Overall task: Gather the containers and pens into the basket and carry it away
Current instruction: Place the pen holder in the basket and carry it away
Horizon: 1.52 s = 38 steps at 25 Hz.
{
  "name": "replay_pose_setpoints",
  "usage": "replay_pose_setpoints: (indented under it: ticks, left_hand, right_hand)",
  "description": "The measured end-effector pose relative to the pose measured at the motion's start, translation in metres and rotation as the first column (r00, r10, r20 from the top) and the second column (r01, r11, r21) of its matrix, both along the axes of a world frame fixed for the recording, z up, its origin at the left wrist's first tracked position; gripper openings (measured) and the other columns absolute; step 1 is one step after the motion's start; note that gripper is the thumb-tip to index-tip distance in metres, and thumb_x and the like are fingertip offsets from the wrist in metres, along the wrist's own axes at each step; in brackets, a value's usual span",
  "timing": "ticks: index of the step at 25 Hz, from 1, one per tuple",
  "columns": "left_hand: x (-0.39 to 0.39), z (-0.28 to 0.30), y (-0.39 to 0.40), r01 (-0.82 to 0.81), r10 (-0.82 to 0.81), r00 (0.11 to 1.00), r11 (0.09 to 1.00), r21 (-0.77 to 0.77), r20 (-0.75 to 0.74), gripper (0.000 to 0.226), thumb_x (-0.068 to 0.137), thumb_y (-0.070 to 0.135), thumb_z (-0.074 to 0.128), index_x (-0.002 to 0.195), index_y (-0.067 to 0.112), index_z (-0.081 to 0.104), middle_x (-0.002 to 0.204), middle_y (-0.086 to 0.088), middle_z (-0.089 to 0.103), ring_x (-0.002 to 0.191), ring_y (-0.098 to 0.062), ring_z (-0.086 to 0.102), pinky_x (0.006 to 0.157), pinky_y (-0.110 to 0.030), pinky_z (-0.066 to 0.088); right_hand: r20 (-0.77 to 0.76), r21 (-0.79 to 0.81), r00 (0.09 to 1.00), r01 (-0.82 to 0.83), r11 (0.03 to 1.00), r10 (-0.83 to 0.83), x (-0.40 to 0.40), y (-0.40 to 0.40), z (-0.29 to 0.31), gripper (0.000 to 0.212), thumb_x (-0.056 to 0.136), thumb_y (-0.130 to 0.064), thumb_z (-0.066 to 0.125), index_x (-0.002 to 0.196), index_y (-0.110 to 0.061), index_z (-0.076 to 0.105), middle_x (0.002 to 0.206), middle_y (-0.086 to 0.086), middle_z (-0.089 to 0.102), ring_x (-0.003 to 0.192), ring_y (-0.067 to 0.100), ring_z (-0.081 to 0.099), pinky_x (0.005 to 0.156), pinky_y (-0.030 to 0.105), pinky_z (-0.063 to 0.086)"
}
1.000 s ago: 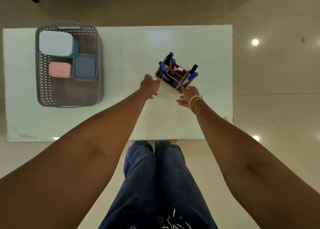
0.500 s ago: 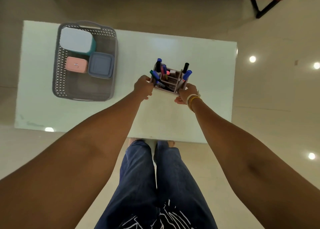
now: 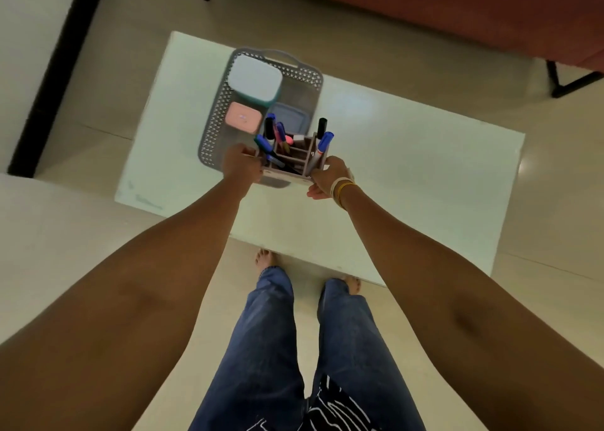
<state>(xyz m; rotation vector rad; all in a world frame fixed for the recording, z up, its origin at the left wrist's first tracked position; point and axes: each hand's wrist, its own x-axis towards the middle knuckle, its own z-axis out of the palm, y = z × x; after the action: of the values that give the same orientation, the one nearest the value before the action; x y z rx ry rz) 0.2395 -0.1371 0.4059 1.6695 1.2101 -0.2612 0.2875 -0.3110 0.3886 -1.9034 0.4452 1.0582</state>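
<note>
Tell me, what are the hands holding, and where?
Both grip the pen holder: left hand on its left side, right hand on its right.

Dim, warm indoor light with a yellowish cast. A soft pale glare patch sits on the glossy white rectangular table (image 3: pixel 392 143), right of the far middle. The beige polished floor (image 3: pixel 65 234) has a faint sheen. Shadows are soft and weak. Wide-angle distortion bends the table edges and stretches the forearms near the frame's corners. The whole view is slightly soft, with motion blur.
</note>
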Motion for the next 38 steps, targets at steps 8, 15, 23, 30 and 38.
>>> replay_pose_setpoints:
  ticks: [8, 15, 23, 30, 38]
  left_hand:
    - [-0.02, -0.026, 0.095, -0.046, 0.046, 0.999, 0.999, 0.007, -0.029, 0.022, 0.084, 0.0, 0.063, 0.074, 0.019, 0.059, 0.09, -0.012, 0.064, 0.074, -0.031, 0.064, 0.083, -0.045, 0.059]
    - [-0.024, -0.074, 0.135, 0.048, -0.057, 0.997, 0.983, -0.176, -0.046, 0.023, 0.087, -0.001, 0.061, 0.108, 0.011, 0.064, 0.121, -0.018, 0.063, 0.108, -0.033, 0.064, 0.081, -0.035, 0.059]
    - [-0.026, -0.084, 0.156, 0.158, -0.157, 0.983, 0.987, 0.012, -0.091, 0.029, 0.088, 0.001, 0.05, 0.113, 0.009, 0.063, 0.121, -0.014, 0.062, 0.101, -0.034, 0.062, 0.094, -0.044, 0.053]
    - [-0.011, -0.113, 0.166, 0.279, -0.261, 0.949, 0.957, 0.084, -0.18, 0.037, 0.09, 0.02, 0.055, 0.125, 0.007, 0.05, 0.121, -0.016, 0.06, 0.11, -0.034, 0.06, 0.086, -0.039, 0.054]
    - [-0.029, -0.136, 0.168, -0.017, 0.009, 0.998, 0.993, -0.117, -0.07, 0.009, 0.084, 0.008, 0.068, 0.092, 0.013, 0.067, 0.105, -0.021, 0.071, 0.09, -0.04, 0.07, 0.077, -0.051, 0.059]
  right_hand:
    - [0.0, -0.076, 1.0, -0.012, 0.997, 0.012, -0.027, 0.1, -0.037, 0.034, 0.088, -0.004, 0.052, 0.12, -0.015, 0.05, 0.1, 0.021, 0.069, 0.068, 0.033, 0.073, 0.052, 0.038, 0.061]
    - [0.024, -0.159, 0.996, -0.078, 0.984, 0.083, -0.028, 0.142, -0.076, 0.036, 0.089, -0.006, 0.039, 0.123, -0.018, 0.042, 0.113, 0.018, 0.06, 0.069, 0.033, 0.069, 0.052, 0.036, 0.06]
    - [0.072, -0.389, 0.947, -0.262, 0.883, 0.313, -0.015, 0.141, -0.058, 0.031, 0.089, -0.017, 0.046, 0.114, -0.007, 0.061, 0.109, 0.018, 0.067, 0.092, 0.035, 0.066, 0.068, 0.031, 0.051]
    - [0.249, -0.525, 0.961, 0.241, 0.816, -0.123, 0.0, 0.133, -0.085, 0.05, 0.093, -0.015, 0.045, 0.14, -0.01, 0.029, 0.142, 0.015, 0.035, 0.128, 0.036, 0.042, 0.099, 0.039, 0.039]
    - [0.054, -0.218, 0.808, 0.582, 0.783, -0.586, -0.041, 0.112, -0.124, 0.03, 0.082, -0.013, 0.047, 0.103, -0.016, 0.068, 0.104, 0.016, 0.067, 0.092, 0.041, 0.066, 0.08, 0.06, 0.056]
